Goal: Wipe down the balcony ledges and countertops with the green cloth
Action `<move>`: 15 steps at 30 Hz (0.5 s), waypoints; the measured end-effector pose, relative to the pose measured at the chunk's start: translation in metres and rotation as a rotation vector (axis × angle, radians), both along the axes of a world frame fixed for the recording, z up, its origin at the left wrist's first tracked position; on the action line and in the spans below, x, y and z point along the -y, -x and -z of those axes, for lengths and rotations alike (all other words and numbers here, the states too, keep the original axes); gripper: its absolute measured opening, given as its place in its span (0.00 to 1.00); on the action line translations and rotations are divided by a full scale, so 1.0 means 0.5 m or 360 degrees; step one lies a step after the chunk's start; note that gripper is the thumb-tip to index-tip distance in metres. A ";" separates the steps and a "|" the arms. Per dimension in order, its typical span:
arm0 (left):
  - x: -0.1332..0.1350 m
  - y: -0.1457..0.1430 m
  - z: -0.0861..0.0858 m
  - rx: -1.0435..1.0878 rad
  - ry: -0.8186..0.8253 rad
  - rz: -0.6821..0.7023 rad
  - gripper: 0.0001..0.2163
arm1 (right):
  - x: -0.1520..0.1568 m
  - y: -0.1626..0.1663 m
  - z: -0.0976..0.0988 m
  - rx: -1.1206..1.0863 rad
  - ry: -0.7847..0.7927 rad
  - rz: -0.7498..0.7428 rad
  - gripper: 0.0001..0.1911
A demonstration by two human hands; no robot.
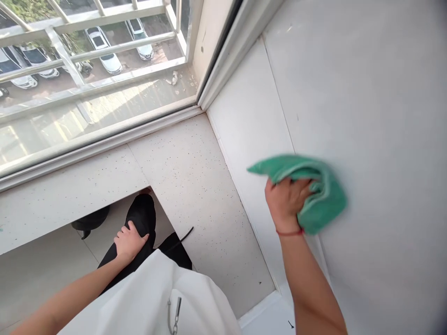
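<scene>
A green cloth (323,204) is bunched under my right hand (288,197), against the white tiled wall (366,116). My right fingers are closed on it, partly hidden in its folds, and one corner sticks out to the left. The cloth is slightly blurred. On the other side, my left hand (130,241) lies over my black-clad knee (141,216), fingers apart and holding nothing. A red string bracelet (289,232) circles my right wrist.
A speckled pale ledge (202,172) runs under the window frame (104,139) and along the wall. Outside stand metal railings (63,56) and parked cars (103,49). A thin black strap (186,234) lies over the ledge edge. A dark rounded object (91,218) sits below.
</scene>
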State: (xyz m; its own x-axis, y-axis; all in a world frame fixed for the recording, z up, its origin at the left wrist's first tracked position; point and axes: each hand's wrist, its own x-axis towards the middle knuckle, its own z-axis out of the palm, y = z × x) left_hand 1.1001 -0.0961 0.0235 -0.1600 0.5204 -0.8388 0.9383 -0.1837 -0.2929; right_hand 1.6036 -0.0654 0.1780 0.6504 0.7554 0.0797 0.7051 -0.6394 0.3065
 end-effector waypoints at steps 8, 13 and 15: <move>-0.019 0.010 0.010 -0.0051 0.0019 0.0151 0.41 | -0.495 0.077 0.220 -0.1171 -0.0440 -0.0610 0.25; -0.007 0.004 0.004 -0.0077 0.0039 0.0271 0.41 | -0.238 0.078 0.346 -0.1401 -0.0306 -0.0575 0.28; 0.007 -0.006 -0.001 -0.0078 0.0023 0.0315 0.41 | -0.071 0.070 0.350 -0.1441 -0.0271 -0.0503 0.30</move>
